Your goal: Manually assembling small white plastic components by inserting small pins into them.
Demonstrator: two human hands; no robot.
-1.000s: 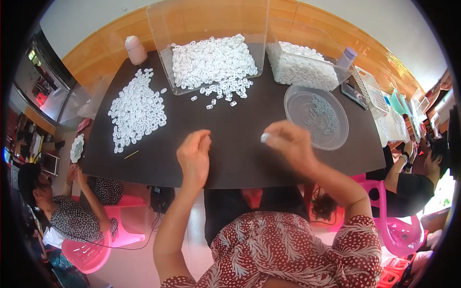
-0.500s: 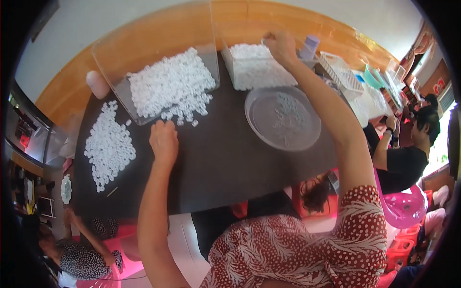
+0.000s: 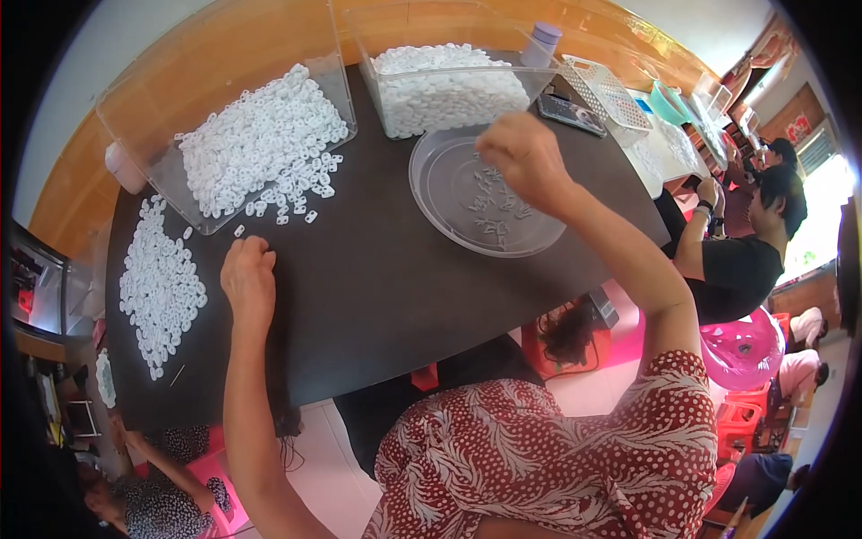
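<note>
Many small grey pieces [image 3: 489,216] lie scattered in a clear round dish [image 3: 438,193]. Above it hangs the right hand [image 3: 525,162], fingers bent together; whether they grip anything, I cannot tell. The left hand [image 3: 249,280] has curled fingers, contents hidden, near a loose white piece [image 3: 240,231] on the dark table [image 3: 377,296]. Beyond stand two clear boxes [image 3: 431,22] of white pieces.
</note>
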